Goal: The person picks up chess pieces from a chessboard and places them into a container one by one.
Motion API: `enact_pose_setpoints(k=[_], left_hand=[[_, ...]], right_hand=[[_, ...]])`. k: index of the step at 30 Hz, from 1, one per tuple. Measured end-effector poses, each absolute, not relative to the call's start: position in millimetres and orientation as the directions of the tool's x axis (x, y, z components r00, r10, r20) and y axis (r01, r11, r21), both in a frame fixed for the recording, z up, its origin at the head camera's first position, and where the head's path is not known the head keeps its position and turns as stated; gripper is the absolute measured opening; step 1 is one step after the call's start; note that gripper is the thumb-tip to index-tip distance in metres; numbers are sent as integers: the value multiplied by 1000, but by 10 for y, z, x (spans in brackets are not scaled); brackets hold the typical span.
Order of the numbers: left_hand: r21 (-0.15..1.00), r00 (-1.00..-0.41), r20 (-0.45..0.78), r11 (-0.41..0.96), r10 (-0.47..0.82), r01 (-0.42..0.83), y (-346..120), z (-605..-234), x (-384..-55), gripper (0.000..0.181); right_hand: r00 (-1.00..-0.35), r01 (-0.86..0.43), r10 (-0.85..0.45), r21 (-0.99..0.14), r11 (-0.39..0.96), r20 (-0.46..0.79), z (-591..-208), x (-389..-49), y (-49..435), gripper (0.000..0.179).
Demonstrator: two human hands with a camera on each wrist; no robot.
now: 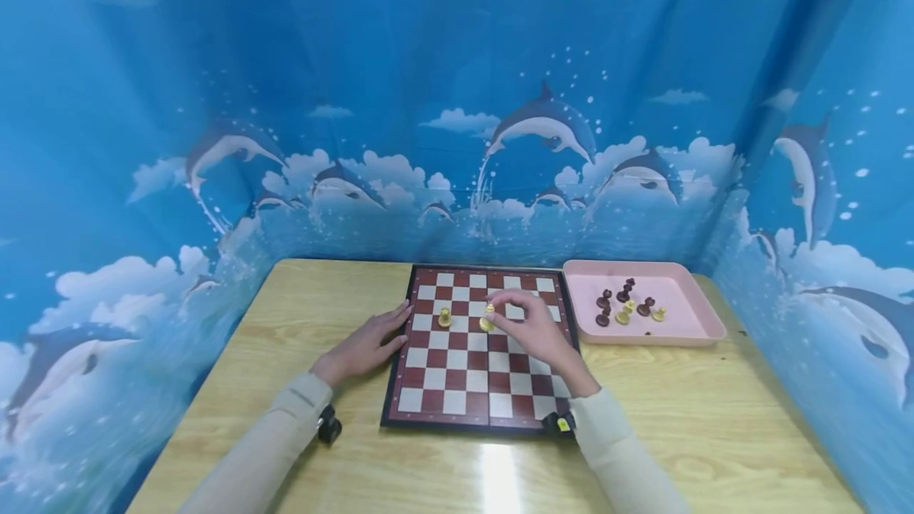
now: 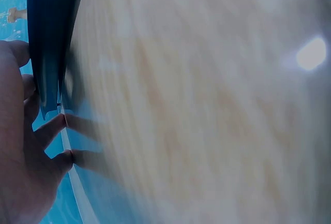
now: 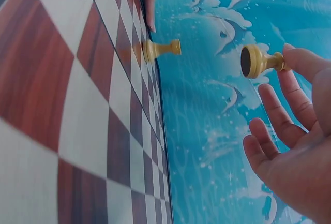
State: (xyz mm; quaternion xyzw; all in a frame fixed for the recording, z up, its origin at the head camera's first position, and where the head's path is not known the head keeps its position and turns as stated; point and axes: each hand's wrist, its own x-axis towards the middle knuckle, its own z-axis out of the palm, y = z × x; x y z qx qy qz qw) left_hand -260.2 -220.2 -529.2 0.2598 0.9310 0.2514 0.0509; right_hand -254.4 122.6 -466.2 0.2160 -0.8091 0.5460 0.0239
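A red-and-white chessboard (image 1: 436,358) with a black border lies on the table. My right hand (image 1: 534,330) pinches a pale yellow chess piece (image 3: 254,62) by its top between thumb and index finger. The right wrist view shows the piece's dark underside, raised off the board, while its top is partly hidden by the fingertips. To its left, a pale yellow rook (image 1: 445,318) stands on the board. My left hand (image 1: 364,346) rests at the board's left edge with fingers extended; the left wrist view shows the fingers (image 2: 50,130) along that edge.
A pink tray (image 1: 685,331) stands right of the board, holding several dark chess pieces (image 1: 624,289) and a few pale yellow ones (image 1: 624,312). The wooden table (image 1: 321,292) extends around the board. A blue curtain (image 1: 400,86) with dolphins hangs behind and at both sides.
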Motion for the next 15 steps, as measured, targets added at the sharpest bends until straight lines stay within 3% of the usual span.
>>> enact_pose_setpoints(k=[11, 15], left_hand=[[492, -861, 43, 739, 507, 460, -2220, -5308, -2607, 63], [490, -860, 42, 740, 509, 462, -2219, -5304, -2609, 63]], right_hand=[[-948, -293, -228, -894, 340, 224, -4677, -2591, 1502, 23], [-944, -316, -212, -880, 356, 253, -4720, -2589, 1612, 27]])
